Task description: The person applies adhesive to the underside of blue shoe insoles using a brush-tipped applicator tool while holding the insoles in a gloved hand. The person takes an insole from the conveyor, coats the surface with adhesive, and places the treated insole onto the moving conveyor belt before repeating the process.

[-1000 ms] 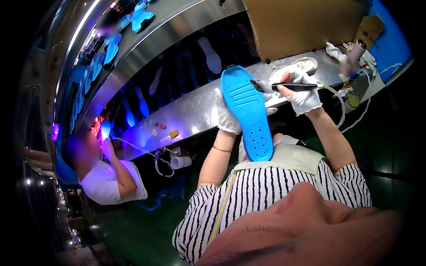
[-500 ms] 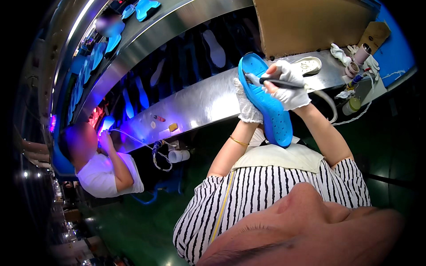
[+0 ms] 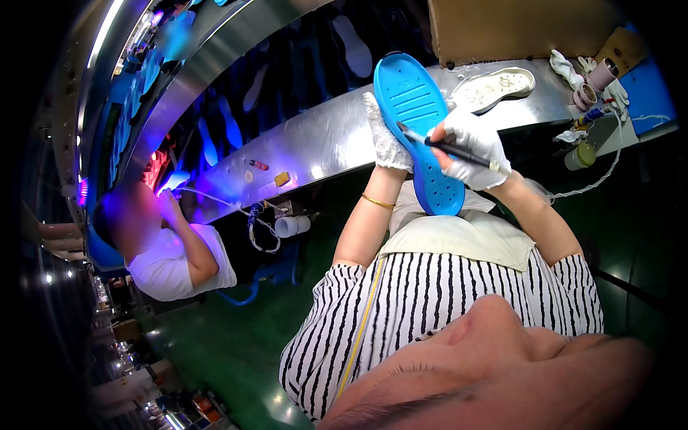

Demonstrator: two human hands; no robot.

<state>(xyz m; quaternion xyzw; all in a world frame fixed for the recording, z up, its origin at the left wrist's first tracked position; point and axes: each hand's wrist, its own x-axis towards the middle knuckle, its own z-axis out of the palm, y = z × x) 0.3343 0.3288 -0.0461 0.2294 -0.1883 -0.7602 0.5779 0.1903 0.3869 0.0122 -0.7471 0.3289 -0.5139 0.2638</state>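
Note:
A blue shoe sole (image 3: 408,89), ridged at its far end and dotted with holes at its near end, is held up tilted before me. My left hand (image 3: 383,140), in a white glove, grips its left edge; most of its fingers are hidden behind the sole. My right hand (image 3: 474,149), gloved with bare fingertips, is closed around a black-handled brush (image 3: 413,136). The brush tip lies at the left edge of the sole's middle. Behind them, a white sole (image 3: 494,87) rests on the metal ledge (image 3: 326,147).
A cardboard box (image 3: 523,29) stands beyond the ledge. Gloves (image 3: 566,69), a pink cup (image 3: 603,73) and a jar (image 3: 580,155) sit at the right. More soles (image 3: 352,46) lie on the dark conveyor. A co-worker (image 3: 183,258) is at the left, near a white cup (image 3: 292,226).
The blue sole has turned to show more of its ridged face. The brush has moved from its far part down toward the middle of its left edge. The view has shifted slightly.

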